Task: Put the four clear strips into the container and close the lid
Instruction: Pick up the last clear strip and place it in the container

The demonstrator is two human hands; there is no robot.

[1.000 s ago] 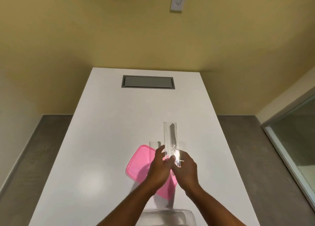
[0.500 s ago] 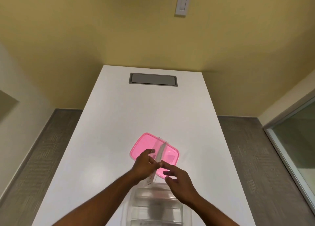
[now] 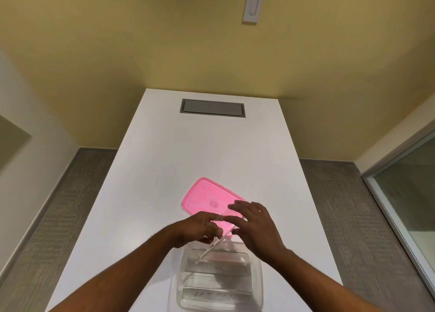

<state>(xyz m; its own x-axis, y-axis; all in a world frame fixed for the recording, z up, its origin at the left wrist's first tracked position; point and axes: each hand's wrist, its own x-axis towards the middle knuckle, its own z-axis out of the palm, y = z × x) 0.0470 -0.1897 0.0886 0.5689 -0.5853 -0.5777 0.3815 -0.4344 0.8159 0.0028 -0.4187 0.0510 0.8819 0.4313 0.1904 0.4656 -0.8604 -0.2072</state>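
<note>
A clear plastic container [image 3: 258, 285] stands open at the near end of the white table [image 3: 164, 170]. Clear strips [image 3: 219, 268] lie across its floor, some with handwriting. My left hand [image 3: 200, 229] pinches one clear strip [image 3: 209, 248] that slants down into the container's far end. My right hand [image 3: 256, 227] hovers beside it with fingers spread over the pink lid [image 3: 207, 201], which lies flat on the table just beyond the container. Whether the right fingers touch the strip is unclear.
A grey recessed cable hatch [image 3: 212, 108] is set into the far end of the table. Yellow wall with a light switch [image 3: 252, 6] behind. Grey carpet on both sides and a glass panel [image 3: 409, 194] at right.
The strip, held upright above the lid a second ago, has been tipped and lowered into the container. The view has shifted so the container shows fully. My right hand has spread open.
</note>
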